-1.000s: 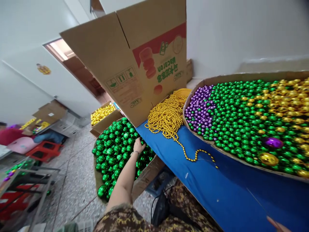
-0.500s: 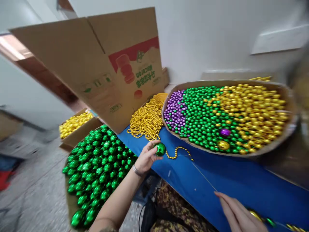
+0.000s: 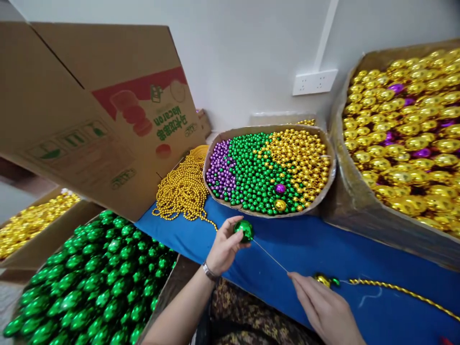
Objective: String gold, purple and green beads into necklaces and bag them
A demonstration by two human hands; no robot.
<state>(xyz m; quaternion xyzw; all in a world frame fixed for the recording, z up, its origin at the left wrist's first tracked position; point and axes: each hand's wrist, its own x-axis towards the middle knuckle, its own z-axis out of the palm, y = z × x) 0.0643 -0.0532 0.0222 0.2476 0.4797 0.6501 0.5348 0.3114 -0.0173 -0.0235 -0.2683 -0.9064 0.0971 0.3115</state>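
Blue cloth table [image 3: 323, 249]: left hand [image 3: 223, 247] grip pinches glossy green ball [image 3: 244, 230], right hand [image 3: 323, 309] pinches thin wire [image 3: 269, 255]

Entry 1: cardboard box [image 3: 89, 96], upper left of the frame, printed face towards me, all print upside down.
- Below the red band [image 3: 143, 86] I read "macaron" [image 3: 166, 114] in green Latin letters.
- Next to it is a line of green Chinese characters [image 3: 173, 127], which I cannot read inverted.
- Further left is a framed row of handling pictograms [image 3: 77, 146] in green, and I make out no wording there.
- Near the box's lower edge is a small green stamp [image 3: 124, 178], too blurred for me to read.
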